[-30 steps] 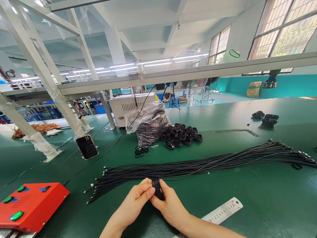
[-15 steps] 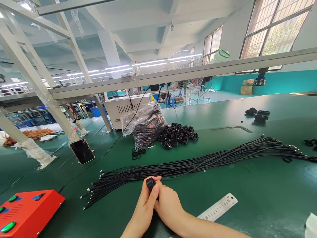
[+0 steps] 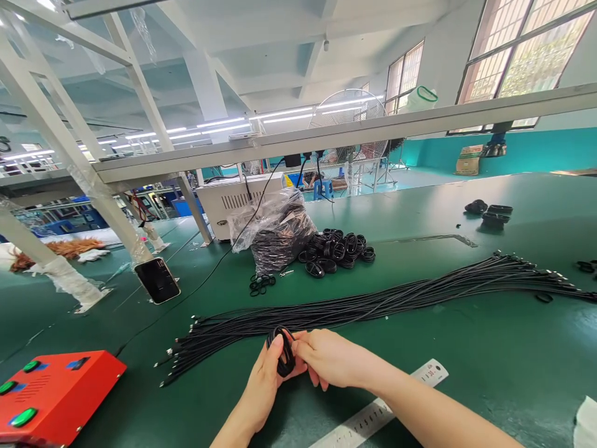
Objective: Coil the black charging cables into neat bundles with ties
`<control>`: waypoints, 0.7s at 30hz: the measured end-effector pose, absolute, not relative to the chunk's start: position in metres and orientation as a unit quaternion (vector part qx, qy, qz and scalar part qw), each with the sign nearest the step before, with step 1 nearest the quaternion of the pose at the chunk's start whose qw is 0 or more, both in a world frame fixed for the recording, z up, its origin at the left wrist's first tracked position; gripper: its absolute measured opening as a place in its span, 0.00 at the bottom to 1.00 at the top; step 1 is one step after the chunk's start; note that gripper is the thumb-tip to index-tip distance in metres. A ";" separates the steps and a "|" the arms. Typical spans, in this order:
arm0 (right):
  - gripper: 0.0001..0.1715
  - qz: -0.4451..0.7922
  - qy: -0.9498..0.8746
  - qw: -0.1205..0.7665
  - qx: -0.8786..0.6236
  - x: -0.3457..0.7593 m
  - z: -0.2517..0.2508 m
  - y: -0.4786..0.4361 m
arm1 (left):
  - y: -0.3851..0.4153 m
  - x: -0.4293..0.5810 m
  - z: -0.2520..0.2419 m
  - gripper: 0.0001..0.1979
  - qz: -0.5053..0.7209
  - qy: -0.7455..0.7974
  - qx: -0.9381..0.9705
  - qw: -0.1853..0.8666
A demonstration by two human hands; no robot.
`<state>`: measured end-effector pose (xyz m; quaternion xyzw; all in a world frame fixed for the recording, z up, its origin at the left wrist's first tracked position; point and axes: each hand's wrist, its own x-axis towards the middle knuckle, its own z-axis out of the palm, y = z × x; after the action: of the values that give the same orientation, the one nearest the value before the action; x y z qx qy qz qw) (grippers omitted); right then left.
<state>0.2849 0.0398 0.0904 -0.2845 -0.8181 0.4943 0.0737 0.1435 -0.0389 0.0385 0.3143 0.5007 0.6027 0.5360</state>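
Note:
My left hand [image 3: 262, 381] is closed around a small coil of black cable [image 3: 287, 359], its thumb lying across the near side of the loop. On the coil's right edge, the fingers of my right hand [image 3: 333, 357] pinch the cable; their tips are partly hidden. Just beyond both hands, a long bundle of straight black cables [image 3: 326, 316] stretches across the green table, with metal connectors at its ends. Beneath my right forearm lies a steel ruler [image 3: 364, 424], partly covered by the arm.
Several finished coils [image 3: 338, 249] are heaped beside a clear plastic bag [image 3: 282, 239]. Small black rings [image 3: 262, 284] lie nearby. A red box with green buttons [image 3: 56, 395] stands at left, below a phone [image 3: 157, 280] on the frame post. More black coils [image 3: 494, 218] sit at far right.
My hands were clasped together over the coil. Now the right hand has shifted right to the coil's edge, and the coil's open loop shows. More of the ruler's near part is visible.

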 end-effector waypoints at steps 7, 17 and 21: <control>0.27 0.429 -0.855 0.104 -0.271 0.279 0.084 0.038 | -0.042 0.151 0.042 0.26 0.580 0.533 0.332 0.518; 0.24 0.373 -0.858 0.069 -0.347 0.270 0.074 0.029 | -0.043 0.155 0.036 0.29 0.565 0.566 0.355 0.484; 0.23 0.338 -0.868 0.040 -0.360 0.268 0.078 0.026 | -0.044 0.158 0.039 0.27 0.544 0.566 0.384 0.487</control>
<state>0.2676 0.0261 0.0777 -0.3605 -0.8685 0.3379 0.0404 0.1582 -0.0438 0.0386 0.3843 0.5656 0.5437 0.4866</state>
